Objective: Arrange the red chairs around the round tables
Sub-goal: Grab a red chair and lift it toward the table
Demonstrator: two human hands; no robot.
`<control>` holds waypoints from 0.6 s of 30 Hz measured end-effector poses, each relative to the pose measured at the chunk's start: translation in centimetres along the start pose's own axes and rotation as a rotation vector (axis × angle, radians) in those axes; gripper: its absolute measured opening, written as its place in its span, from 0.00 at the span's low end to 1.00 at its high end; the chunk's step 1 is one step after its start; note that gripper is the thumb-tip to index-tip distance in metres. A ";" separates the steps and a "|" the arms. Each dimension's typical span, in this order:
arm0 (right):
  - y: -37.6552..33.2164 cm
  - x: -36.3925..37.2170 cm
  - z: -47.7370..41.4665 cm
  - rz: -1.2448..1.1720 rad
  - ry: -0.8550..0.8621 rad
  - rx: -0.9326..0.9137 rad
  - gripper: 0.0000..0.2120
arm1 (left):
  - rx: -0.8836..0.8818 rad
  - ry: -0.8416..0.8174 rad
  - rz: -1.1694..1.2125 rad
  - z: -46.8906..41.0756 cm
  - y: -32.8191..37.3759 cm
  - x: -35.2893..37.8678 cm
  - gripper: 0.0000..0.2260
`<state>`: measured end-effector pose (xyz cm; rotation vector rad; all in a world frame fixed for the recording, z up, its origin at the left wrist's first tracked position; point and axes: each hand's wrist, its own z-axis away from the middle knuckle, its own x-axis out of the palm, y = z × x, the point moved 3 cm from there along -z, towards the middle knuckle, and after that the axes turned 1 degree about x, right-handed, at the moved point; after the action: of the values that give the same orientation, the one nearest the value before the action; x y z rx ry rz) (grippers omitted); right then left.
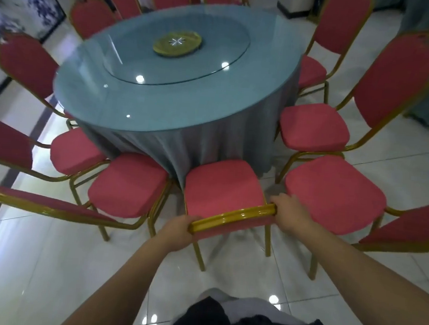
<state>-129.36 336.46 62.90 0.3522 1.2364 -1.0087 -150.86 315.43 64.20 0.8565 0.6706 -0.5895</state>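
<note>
Red chair (221,188): nr round table (175,87) edge, seat faced to it. Backrest rail (232,216) clamped at both ends by left hand (177,230) & right hand (290,214), fingers curled round it; prob. held so for steering in square.

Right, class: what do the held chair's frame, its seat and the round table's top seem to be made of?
Chair frame: probably metal tubing with a glossy gold finish, since it glints. Seat: red fabric over padding, matte and plump. Table top: glass sheet over grey-blue cloth; bright reflections show in it.
</note>
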 end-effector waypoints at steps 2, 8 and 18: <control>0.4 -0.3 0.7 -0.059 -0.081 -0.030 0.23 | -0.042 -0.062 0.063 0.3 1.0 -0.7 0.22; 6.7 -2.6 8.5 -0.275 -0.017 -0.086 0.39 | 0.210 -0.015 -0.059 0.3 12.0 -0.9 0.33; 23.3 -8.7 21.2 -0.326 0.296 0.120 0.31 | 0.581 -0.049 -0.138 -2.7 32.9 11.1 0.40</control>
<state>-97.83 337.93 71.35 0.4125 1.5364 -1.3490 -121.32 332.75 70.58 1.3365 0.5198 -0.9507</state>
